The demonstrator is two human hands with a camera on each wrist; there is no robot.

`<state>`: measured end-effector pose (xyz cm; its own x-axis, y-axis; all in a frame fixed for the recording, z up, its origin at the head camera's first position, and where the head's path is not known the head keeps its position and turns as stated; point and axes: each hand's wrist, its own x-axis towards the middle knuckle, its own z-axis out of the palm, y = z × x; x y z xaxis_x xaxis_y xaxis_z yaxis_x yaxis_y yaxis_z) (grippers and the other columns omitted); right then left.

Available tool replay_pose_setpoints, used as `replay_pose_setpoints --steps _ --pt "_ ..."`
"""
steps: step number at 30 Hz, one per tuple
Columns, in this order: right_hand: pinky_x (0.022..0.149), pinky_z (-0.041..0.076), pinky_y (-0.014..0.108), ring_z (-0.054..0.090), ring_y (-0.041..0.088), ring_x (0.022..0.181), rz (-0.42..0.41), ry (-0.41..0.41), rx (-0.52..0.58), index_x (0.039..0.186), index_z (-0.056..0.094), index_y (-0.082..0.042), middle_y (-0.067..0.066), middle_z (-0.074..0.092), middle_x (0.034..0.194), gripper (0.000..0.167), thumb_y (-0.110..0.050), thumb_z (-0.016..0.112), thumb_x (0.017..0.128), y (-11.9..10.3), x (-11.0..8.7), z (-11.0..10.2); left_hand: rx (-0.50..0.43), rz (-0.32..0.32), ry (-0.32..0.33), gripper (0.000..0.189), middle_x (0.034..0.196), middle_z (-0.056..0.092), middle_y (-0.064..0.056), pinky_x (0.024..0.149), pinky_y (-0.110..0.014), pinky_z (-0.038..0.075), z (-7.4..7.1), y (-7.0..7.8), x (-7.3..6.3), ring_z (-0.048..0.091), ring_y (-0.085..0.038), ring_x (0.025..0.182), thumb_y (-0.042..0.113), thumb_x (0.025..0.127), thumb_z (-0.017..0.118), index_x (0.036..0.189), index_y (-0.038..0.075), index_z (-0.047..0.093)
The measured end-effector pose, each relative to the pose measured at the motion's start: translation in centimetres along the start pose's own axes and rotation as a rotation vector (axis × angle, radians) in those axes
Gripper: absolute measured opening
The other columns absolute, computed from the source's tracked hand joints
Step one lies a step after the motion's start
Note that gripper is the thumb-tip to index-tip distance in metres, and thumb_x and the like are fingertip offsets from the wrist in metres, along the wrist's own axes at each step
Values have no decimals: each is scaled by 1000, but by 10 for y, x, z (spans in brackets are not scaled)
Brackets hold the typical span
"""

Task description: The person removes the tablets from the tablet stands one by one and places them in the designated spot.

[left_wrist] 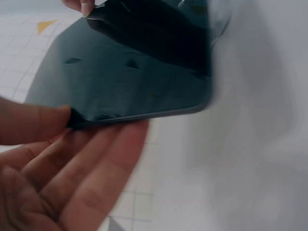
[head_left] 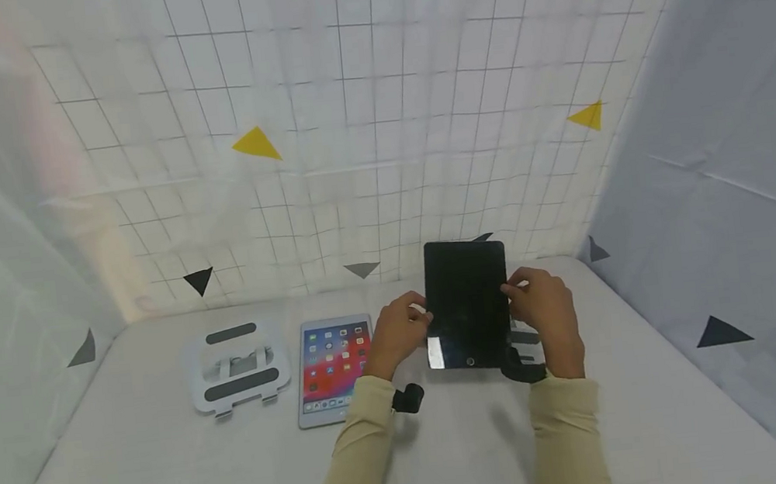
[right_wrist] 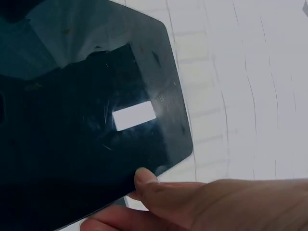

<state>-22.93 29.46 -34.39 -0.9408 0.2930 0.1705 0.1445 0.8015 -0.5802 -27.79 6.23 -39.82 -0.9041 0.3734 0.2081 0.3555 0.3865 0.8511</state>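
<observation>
A black tablet (head_left: 467,304) with a dark screen is held upright between both hands, its round home button at the bottom. My left hand (head_left: 400,330) pinches its left edge; the left wrist view shows the thumb (left_wrist: 43,120) on the screen side and the fingers beneath. On the opposite edge, my right hand (head_left: 545,309) grips with its thumb (right_wrist: 146,177) on the front. Partly hidden behind the tablet and right hand is a grey-and-white stand (head_left: 525,342). Left of the left hand lies a white tablet (head_left: 333,364), its screen lit with app icons.
A second stand (head_left: 238,365), light grey with dark pads, lies folded flat at the left of the white table (head_left: 192,471). Behind the table hangs a gridded white sheet (head_left: 326,185) with yellow and black triangles. Plain sheets (head_left: 726,186) close off both sides.
</observation>
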Motion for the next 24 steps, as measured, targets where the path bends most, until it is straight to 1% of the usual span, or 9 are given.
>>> replay_pose_setpoints --steps 5,7,10,11,15,17,19,22,24 --pt "68 52 45 71 26 72 -52 -20 8 115 70 3 14 74 83 23 -16 65 104 -16 2 10 59 -36 -14 15 96 77 -14 66 -38 55 -17 -1 -2 72 -19 61 12 103 65 113 2 61" --pt "67 51 44 69 25 71 -65 -51 24 115 69 4 12 73 80 22 -15 65 104 -21 1 14 79 -55 -18 15 88 76 -12 67 -37 56 -24 -5 -2 71 -18 59 12 104 63 113 0 61" --pt "68 52 44 68 25 70 -84 -114 45 117 68 6 11 72 76 24 -14 65 104 -25 2 21 93 -104 -40 16 76 72 -10 68 -38 59 -33 -10 -3 72 -20 57 14 106 60 112 -1 63" --pt "68 52 43 69 24 70 -83 -133 53 117 68 7 10 71 76 24 -13 65 104 -26 2 24 112 -113 -47 17 75 71 -10 70 -40 59 -36 -11 -3 72 -21 58 14 106 59 112 -2 63" --pt "69 55 43 70 24 69 -88 -195 76 116 68 9 11 70 77 24 -12 66 103 -27 5 37 213 -145 -65 21 91 73 -13 80 -46 58 -46 -17 -7 73 -26 74 16 105 62 112 -3 68" --pt "68 55 42 70 23 68 -90 -218 75 113 68 8 11 70 77 22 -12 67 103 -27 6 43 288 -145 -66 22 96 72 -10 83 -47 56 -50 -20 -8 70 -25 81 18 103 64 109 -1 71" --pt "67 55 41 70 23 67 -89 -243 68 110 69 7 10 70 76 21 -12 67 103 -28 6 48 328 -150 -73 21 90 71 -9 80 -46 56 -53 -22 -10 66 -24 82 19 103 64 102 0 73" --pt "65 53 39 68 22 65 -70 -280 42 108 70 5 9 69 74 18 -12 68 102 -29 7 54 371 -158 -91 23 76 65 -5 71 -41 54 -56 -25 -12 61 -22 73 20 102 65 89 2 72" --pt "65 53 38 68 22 65 -54 -305 29 107 70 4 9 68 72 17 -12 69 102 -30 8 57 381 -165 -103 24 73 63 -4 67 -39 52 -57 -27 -13 59 -21 71 20 102 65 86 3 72"
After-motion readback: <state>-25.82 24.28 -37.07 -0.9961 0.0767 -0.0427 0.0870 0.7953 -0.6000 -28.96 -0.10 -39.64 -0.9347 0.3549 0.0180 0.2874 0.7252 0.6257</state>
